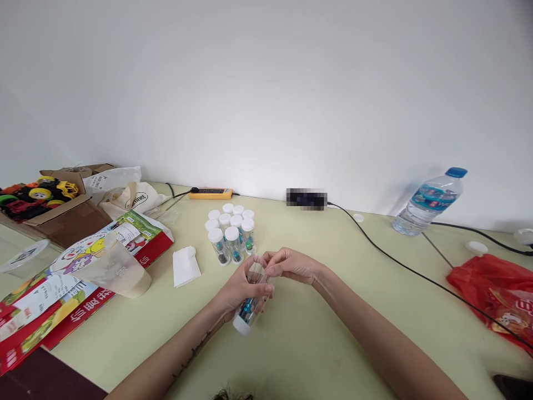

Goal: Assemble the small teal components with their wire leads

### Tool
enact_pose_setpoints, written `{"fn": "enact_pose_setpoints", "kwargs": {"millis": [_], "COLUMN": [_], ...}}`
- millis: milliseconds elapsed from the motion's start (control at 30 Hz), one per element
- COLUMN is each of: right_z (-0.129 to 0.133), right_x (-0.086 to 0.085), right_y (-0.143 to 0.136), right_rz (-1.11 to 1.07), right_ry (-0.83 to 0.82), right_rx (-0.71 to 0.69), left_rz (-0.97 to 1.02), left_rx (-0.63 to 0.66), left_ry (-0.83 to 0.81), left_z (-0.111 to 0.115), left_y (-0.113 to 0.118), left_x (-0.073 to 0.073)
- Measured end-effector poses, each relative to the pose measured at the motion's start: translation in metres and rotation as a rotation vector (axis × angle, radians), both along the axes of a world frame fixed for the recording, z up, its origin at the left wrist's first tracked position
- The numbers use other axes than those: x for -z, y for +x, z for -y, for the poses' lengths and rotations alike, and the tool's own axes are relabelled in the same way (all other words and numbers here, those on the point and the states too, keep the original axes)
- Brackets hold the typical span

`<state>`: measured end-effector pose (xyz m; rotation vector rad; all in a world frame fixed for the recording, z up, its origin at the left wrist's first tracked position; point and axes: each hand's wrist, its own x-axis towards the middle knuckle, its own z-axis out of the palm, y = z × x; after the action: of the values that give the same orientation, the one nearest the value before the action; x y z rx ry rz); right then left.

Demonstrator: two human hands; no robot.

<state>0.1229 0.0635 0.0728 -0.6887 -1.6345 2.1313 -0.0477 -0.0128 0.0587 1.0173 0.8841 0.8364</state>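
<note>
A clear plastic tube (249, 309) with a white cap at its lower end tilts over the table, and something blue and dark shows inside it. My left hand (238, 290) is wrapped around the tube's side, thumb across the front. At the upper end, the fingertips of my right hand (291, 265) are pinched together; a see-through edge shows there, but what they grip cannot be made out. Just beyond my hands stands a cluster of several similar capped tubes (232, 244), upright, with blue and dark contents and one with green.
Left of the tubes lie white paper napkins (186, 268), a plastic cup (120, 272) on a red printed bag (145, 253), and a box of toy vehicles (66, 222). A power strip (210, 193), black cable (375, 244), water bottle (428, 203) and red plastic bag (491, 283) are around.
</note>
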Motion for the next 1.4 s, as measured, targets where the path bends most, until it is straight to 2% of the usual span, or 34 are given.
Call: {"fn": "enact_pose_setpoints", "kwargs": {"millis": [167,300,500,600,667,733,800,867,933,1000,1067,1200,1300,1400], "right_z": [-0.003,-0.015,-0.045,-0.055,-0.058,-0.058,-0.054,-0.045,-0.034,-0.022,-0.013,-0.007,-0.007,-0.007], "right_x": [-0.003,-0.001,0.015,0.019,0.02,0.018,0.014,0.008,0.002,-0.001,-0.002,0.0,0.002,0.002], "right_y": [0.003,0.017,0.055,0.073,0.08,0.08,0.072,0.059,0.042,0.028,0.018,0.012,0.012,0.013], "right_rz": [0.049,0.077,0.124,0.172,0.283,0.474,0.63,0.646,0.557,0.445,0.367,0.293,0.256,0.209], "right_ry": [0.018,0.004,-0.089,-0.067,0.039,0.245,0.441,0.565,0.627,0.579,0.488,0.338,0.275,0.196], "right_rx": [-0.002,0.022,0.208,0.274,0.309,0.378,0.472,0.504,0.353,0.107,-0.052,-0.217,-0.289,-0.305], "left_rz": [-0.012,-0.052,-0.131,-0.123,-0.09,-0.039,0.003,0.018,0.013,-0.006,-0.039,-0.064,-0.079,-0.183], "left_rx": [-0.001,0.007,0.03,0.023,-0.025,-0.08,-0.099,-0.079,-0.037,0.027,0.106,0.23,0.256,0.255], "left_ry": [-0.013,-0.014,-0.155,-0.234,-0.302,-0.383,-0.441,-0.458,-0.438,-0.392,-0.344,-0.28,-0.218,-0.127], "left_z": [-0.003,-0.004,-0.006,-0.009,-0.011,-0.011,-0.011,-0.01,-0.009,-0.009,-0.009,-0.006,-0.001,0.002], "left_y": [-0.003,-0.005,-0.005,-0.005,-0.005,-0.004,-0.003,-0.003,-0.003,-0.004,-0.006,-0.005,-0.001,0.003], "left_x": [-0.002,0.003,0.021,0.025,0.024,0.022,0.02,0.02,0.02,0.022,0.024,0.022,0.016,0.01]}}
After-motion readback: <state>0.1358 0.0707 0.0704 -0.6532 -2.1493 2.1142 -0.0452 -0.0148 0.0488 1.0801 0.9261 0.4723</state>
